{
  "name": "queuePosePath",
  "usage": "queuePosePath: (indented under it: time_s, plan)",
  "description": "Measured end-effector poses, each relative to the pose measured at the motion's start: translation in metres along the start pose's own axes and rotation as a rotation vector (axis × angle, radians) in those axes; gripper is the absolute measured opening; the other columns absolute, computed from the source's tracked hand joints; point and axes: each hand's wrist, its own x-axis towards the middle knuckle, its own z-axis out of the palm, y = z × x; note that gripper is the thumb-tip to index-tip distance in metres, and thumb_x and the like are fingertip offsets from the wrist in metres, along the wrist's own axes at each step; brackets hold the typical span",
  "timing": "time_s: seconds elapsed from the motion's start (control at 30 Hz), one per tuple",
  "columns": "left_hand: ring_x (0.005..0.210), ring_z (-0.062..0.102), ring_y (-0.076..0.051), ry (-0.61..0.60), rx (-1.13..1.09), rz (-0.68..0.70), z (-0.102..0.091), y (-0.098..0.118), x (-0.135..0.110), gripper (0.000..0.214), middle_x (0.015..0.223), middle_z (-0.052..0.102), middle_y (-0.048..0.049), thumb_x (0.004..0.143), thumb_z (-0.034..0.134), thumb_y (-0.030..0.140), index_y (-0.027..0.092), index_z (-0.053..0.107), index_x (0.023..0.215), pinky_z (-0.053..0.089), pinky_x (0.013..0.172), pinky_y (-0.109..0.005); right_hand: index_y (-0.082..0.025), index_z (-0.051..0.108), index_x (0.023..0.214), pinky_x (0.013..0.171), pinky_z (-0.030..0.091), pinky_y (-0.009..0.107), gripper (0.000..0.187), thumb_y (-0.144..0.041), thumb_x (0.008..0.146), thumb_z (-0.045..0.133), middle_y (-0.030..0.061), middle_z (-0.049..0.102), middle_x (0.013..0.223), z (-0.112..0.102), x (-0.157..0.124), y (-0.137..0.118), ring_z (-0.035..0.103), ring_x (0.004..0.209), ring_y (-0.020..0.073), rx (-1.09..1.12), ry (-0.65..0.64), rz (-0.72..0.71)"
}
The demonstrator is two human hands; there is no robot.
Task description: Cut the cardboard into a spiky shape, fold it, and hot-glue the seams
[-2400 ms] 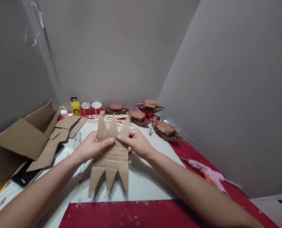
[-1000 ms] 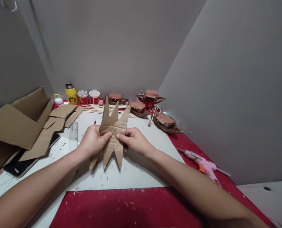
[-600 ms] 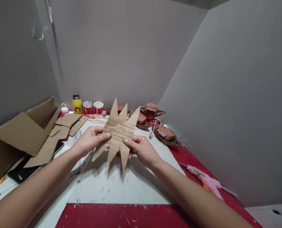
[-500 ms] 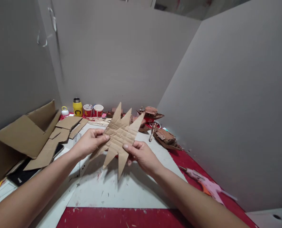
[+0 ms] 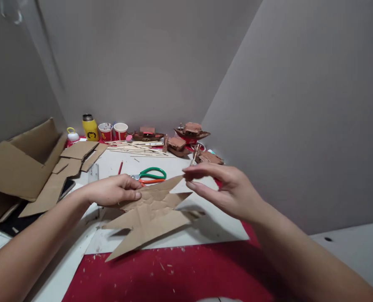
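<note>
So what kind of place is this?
Probably a craft table in a corner for making models: a spiky cardboard cutout, scissors and little model boats by the wall.

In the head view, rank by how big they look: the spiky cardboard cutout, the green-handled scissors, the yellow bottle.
1. spiky cardboard cutout, though it is nearest the camera
2. green-handled scissors
3. yellow bottle, farthest back
</note>
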Motion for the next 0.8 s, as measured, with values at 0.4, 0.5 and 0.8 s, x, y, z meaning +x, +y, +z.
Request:
queuePosePath:
  time_s: [0.4, 0.5, 0.8]
  plan:
    - [0.052, 0.040, -0.011, -0.091, 0.252, -0.012, 0.014, -0.008, 0.017, 0.027, 0.059, 0.044, 0.0049, 0.087, 0.052, 0.042, 0.019, 0.058, 0.074, 0.031, 0.048, -0.021, -0.015, 0.071, 0.103, 0.062, 0.043, 0.025, 0.020, -0.025, 0.087, 0.063, 0.0048, 0.073, 0.084, 0.045, 0.010, 0.037, 0.063, 0.069, 0.0160, -0.111, -0.737, 0.037]
    - [0.056, 0.047, -0.013, 0.139, 0.503, 0.020, 0.010, -0.007, 0.018, 0.021, 0.064, 0.057, 0.0020, 0.085, 0.052, 0.034, 0.019, 0.065, 0.082, 0.032, 0.052, -0.022, -0.015, 0.073, 0.088, 0.058, 0.039, 0.023, 0.015, -0.024, 0.089, 0.060, 0.0018, 0.070, 0.074, 0.056, 0.012, 0.043, 0.058, 0.062, 0.0132, -0.108, -0.771, 0.044]
    - [0.058, 0.054, -0.016, 0.376, 0.807, -0.025, 0.025, 0.009, 0.012, 0.027, 0.067, 0.065, -0.0038, 0.089, 0.046, 0.033, 0.018, 0.065, 0.077, 0.031, 0.054, -0.026, -0.016, 0.059, 0.127, 0.086, 0.042, 0.036, 0.038, -0.030, 0.091, 0.058, 0.0135, 0.065, 0.118, 0.082, 0.036, 0.076, 0.058, 0.104, 0.0273, -0.460, -0.398, -0.133]
